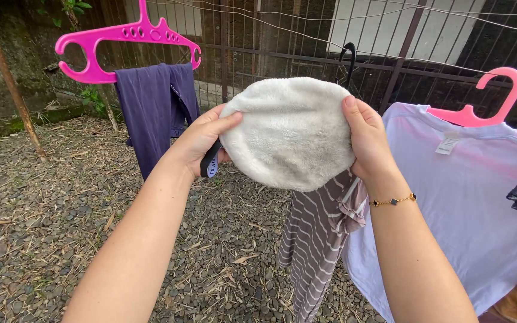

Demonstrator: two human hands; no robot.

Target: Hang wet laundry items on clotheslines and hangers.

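- L hand [201, 139] closed on left edge of white fluffy cloth [288, 131], black hanger [210, 160] pinched underneath.
- R hand [367, 140] grips right edge, thumb on front.
- Cloth held up in front of striped top [318, 239], betw. purple garment [154, 107] & white tee [468, 203].

- I see both forearms bare, no sleeves reaching into view.
- My right wrist carries a thin gold chain bracelet [393, 201] set with small dark clover-shaped charms.
- No rings or gloves show on my hands.
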